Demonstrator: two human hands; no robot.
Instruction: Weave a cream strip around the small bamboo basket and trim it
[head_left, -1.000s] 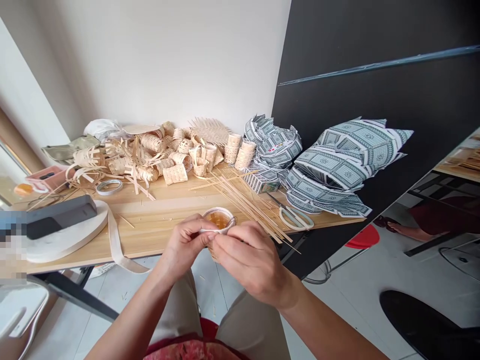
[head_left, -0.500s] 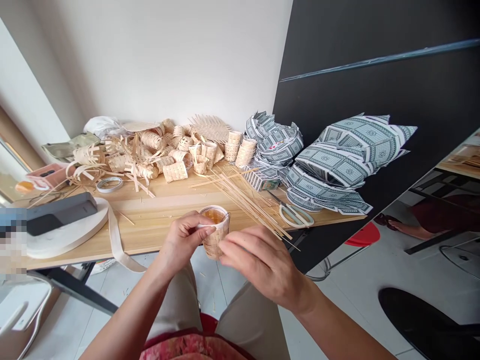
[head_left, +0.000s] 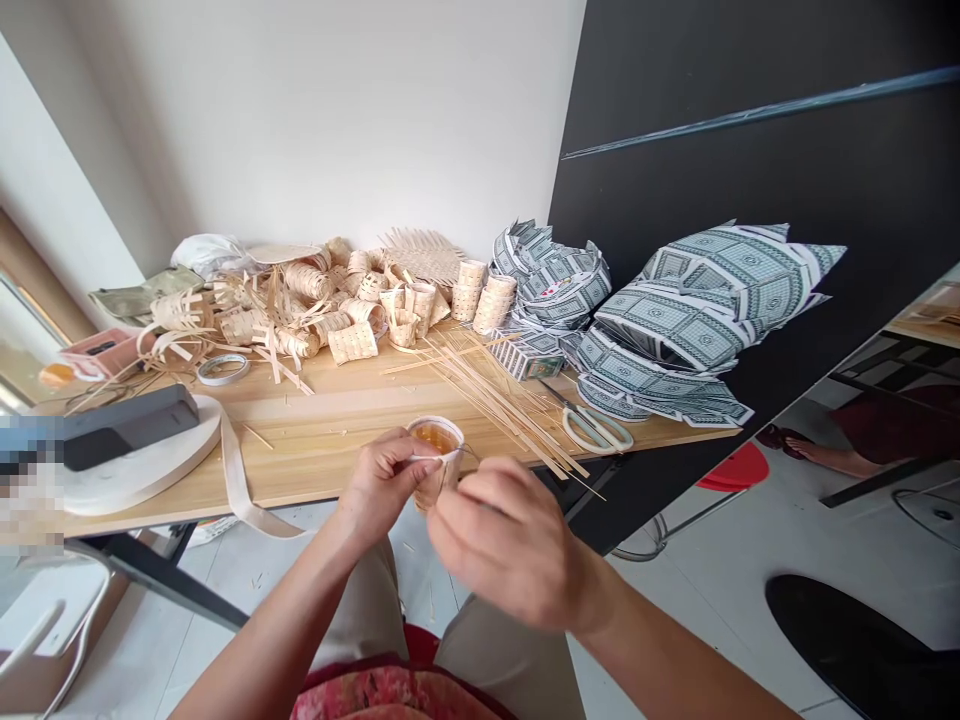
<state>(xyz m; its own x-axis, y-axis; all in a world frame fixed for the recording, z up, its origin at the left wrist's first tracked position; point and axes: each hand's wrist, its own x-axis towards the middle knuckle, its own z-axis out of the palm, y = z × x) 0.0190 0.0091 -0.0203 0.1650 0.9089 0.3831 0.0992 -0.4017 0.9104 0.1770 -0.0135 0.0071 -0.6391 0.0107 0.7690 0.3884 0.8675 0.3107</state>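
Note:
Over the table's front edge I hold a small woven basket (head_left: 433, 488), upright, with a white band (head_left: 436, 420) round its rim and an orange-brown inside. My left hand (head_left: 386, 478) pinches the near left of that rim between thumb and fingers. Close to the basket's right side, my right hand (head_left: 510, 535) is closed with bent fingers. A thin dark thread (head_left: 469, 452) loops from the rim toward it; the fingertips are partly hidden, and I cannot see whether a needle is there too.
Several woven baskets (head_left: 352, 342) and loose strips are heaped at the back. Long thin strips (head_left: 495, 400) and scissors (head_left: 596, 428) lie to the right, near folded-card pieces (head_left: 667, 330). A roll of white tape (head_left: 232, 470) with a phone (head_left: 127, 425) on it is at left.
My right hand has drawn in and curled, moving slightly down beside the basket. The basket and left hand have shifted a little to the right in view.

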